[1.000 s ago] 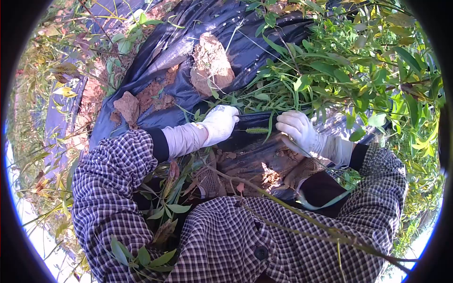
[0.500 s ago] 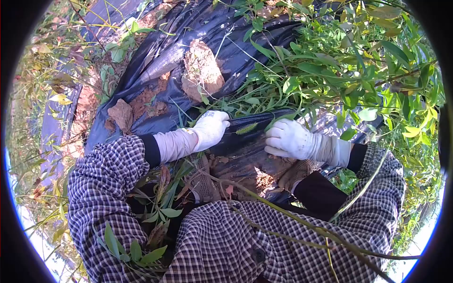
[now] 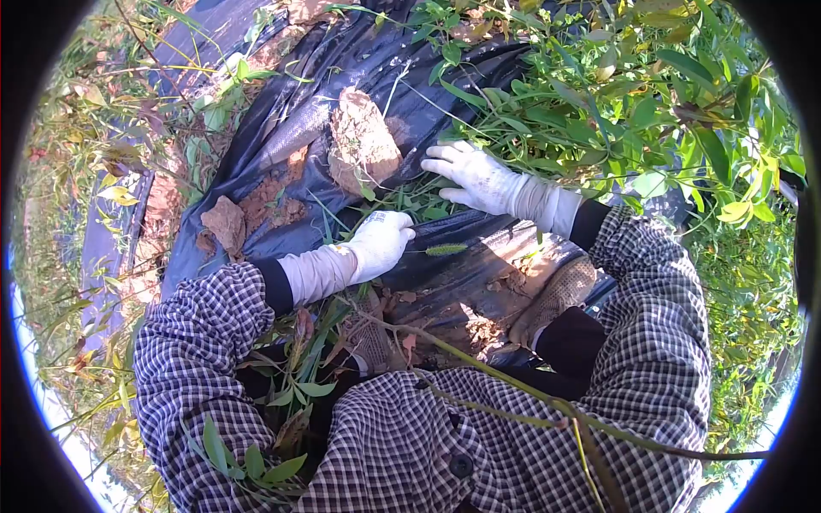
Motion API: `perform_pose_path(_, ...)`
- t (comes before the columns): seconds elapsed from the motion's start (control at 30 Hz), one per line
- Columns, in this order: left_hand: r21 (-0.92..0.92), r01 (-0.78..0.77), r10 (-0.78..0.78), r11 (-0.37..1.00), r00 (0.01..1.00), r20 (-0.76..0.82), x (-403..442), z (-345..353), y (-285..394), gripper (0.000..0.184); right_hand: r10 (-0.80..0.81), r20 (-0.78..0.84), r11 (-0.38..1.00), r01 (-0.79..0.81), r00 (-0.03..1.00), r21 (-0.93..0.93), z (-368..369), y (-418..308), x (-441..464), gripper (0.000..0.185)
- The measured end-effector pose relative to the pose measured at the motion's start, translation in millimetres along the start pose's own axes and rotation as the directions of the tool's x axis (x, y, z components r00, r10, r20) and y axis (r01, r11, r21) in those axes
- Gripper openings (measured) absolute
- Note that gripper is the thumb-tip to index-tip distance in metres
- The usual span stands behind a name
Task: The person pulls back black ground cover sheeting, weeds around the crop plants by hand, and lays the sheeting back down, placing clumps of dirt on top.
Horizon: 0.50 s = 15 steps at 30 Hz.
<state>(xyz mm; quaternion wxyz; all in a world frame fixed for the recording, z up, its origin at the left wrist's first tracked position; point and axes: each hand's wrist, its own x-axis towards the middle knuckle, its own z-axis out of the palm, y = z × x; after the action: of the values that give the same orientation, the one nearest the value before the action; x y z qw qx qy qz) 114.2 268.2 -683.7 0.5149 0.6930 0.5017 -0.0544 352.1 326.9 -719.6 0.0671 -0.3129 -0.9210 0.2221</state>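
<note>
- White-gloved left grip [image 3: 380, 246]: curled at black plastic sheet [image 3: 321, 231]; cannot tell its hold.
- White-gloved right grip [image 3: 475, 175]: fingers spread, seemingly empty, at left's two o'clock.
- Tan earth clod [image 3: 361, 141], left's twelve o'clock, probably weighting sheet.

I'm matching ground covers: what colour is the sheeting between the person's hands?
The sheeting is black, seen best in the head view.

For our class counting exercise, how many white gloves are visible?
2: one on the left hand, curled at the black plastic sheeting; one on the right hand, spread near the large clod. Others could be hidden.
</note>
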Motion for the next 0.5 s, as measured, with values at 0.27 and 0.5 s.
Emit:
perform_pose_path(0.27, -0.037, 0.051, -0.05, 0.998, 0.998, 0.036, 3.6, -2.1, 2.4, 0.024, 0.216, 0.21, 0.976, -0.206, 0.954, -0.065, 8.5, 6.7, 4.2, 0.04)
perform_pose_path(0.5, -0.07, 0.079, -0.075, 0.994, 0.995, 0.063, 3.3, -0.9, 1.9, 0.026, 0.276, 0.207, 0.961, -0.264, 0.939, -0.084, 35.2, 19.1, -0.6, 0.022)
